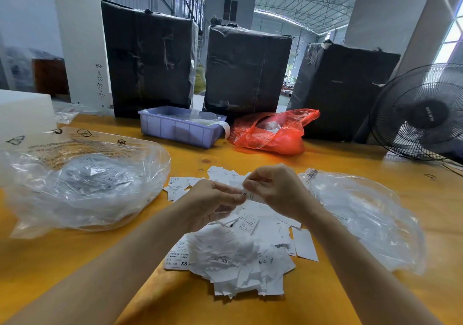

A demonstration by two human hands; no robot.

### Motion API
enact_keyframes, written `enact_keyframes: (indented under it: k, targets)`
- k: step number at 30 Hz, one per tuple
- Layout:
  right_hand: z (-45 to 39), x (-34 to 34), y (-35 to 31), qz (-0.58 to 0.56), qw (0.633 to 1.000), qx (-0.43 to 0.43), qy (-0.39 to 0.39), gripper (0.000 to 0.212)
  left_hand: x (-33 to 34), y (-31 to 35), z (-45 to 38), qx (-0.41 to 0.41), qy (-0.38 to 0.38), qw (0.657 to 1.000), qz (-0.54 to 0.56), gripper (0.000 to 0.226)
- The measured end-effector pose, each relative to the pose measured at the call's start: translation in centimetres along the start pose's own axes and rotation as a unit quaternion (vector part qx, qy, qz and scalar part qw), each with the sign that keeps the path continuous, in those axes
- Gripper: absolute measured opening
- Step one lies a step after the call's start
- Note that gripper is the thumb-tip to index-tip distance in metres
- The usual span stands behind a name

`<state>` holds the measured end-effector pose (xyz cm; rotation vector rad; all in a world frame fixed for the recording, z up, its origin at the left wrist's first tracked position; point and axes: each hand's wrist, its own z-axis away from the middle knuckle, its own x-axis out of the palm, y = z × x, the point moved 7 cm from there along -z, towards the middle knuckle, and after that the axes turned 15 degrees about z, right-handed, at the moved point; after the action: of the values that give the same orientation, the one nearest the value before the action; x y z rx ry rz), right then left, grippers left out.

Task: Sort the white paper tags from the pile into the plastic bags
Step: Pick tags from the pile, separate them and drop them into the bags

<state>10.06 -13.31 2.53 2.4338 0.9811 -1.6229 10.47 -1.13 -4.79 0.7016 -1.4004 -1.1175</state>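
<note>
Both hands, left hand (213, 199) and right hand (273, 189), pinched one tag (251, 195) above the pile (240, 254): size-reading step. Each grip clamped on it. Next, judged: drop it into left bag (82, 187) or right bag (363, 214).

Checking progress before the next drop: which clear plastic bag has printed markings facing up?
The clear bag on the left; black symbols and text show on its upper face. The clear bag on the right shows hardly any.
</note>
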Motion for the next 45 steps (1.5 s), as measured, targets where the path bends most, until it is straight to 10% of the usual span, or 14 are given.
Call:
enact_keyframes:
  k: [45]
  targets:
    - [0.2,-1.2,0.0,-0.032,0.998,-0.001,0.062,0.012,-0.3,0.3,0.3,0.018,0.041,0.999,0.002,0.022]
